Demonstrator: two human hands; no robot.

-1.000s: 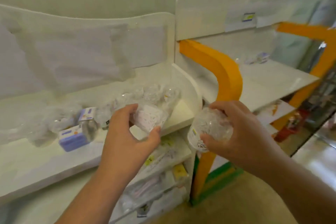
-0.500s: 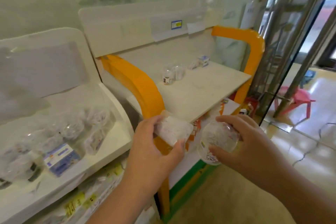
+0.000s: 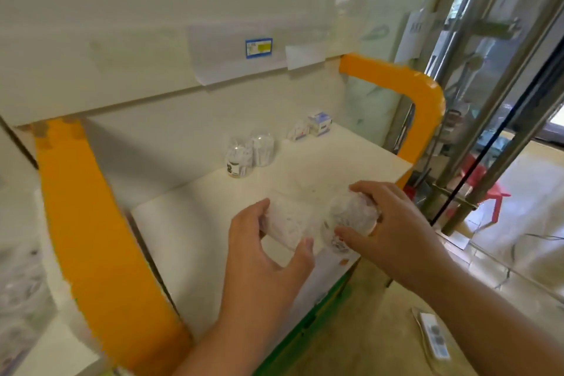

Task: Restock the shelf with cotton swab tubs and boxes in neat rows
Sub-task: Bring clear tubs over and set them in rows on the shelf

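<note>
head view: the left hand (image 3: 268, 256) grips a flattish clear plastic box (image 3: 288, 223), thumb on its near edge and fingers on its far side; white swabs show through its walls. the right hand (image 3: 393, 229) grips a round clear tub (image 3: 351, 218) packed with white swabs, fingers curled over the top and thumb below. a small dark-printed label near the tub's base is too blurred to read. box and tub sit just beside each other, held low over the front of the shelf (image 3: 195, 241), a smooth matte cream board with bright orange rounded side rails. at the back of the shelf stand two more clear round tubs (image 3: 248, 152), touching, the left one with a black-and-white label. further right stand a small packet (image 3: 297, 131) and a blue-and-white carton (image 3: 319, 123), writing illegible. a blue-and-yellow price tag (image 3: 258, 48) sits on the glossy upper panel.
</note>
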